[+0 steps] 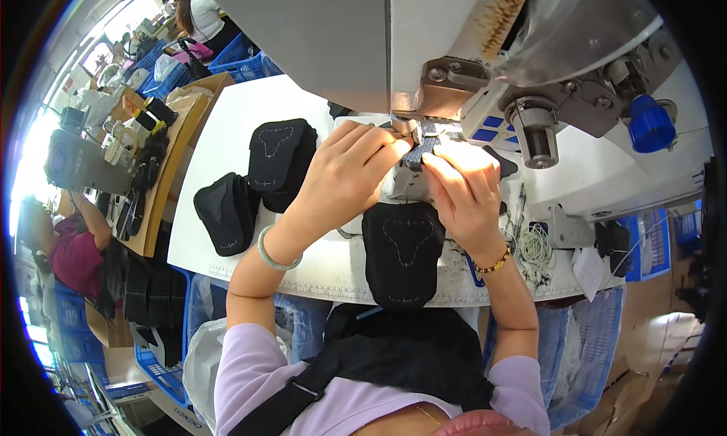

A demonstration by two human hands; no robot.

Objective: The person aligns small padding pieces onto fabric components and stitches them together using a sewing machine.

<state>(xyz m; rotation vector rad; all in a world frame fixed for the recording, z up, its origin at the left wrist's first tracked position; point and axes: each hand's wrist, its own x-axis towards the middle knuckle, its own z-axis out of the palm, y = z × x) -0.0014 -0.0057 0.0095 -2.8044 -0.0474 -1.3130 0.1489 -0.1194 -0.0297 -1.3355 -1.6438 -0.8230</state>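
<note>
My left hand (344, 172) and my right hand (467, 197) meet under the head of a sewing machine (435, 95), close to its needle area. Between their fingertips is a small grey-blue patterned piece of fabric (425, 143), pinched from both sides under bright light. The needle itself is hard to make out. Just below the machine's arm lies a black fabric piece (404, 258) with a pale marked outline, hanging slightly over the table's front edge. To the left of my left hand sit a stack of similar black pieces (282, 159) and a smaller black stack (229, 215).
A white table (204, 156) has a ruler along its front edge. Tangled pale cord (536, 248) lies right of my right wrist. Blue baskets (594, 353) stand below. A wooden bench (178, 144) with another machine and a co-worker (76, 246) are at the left.
</note>
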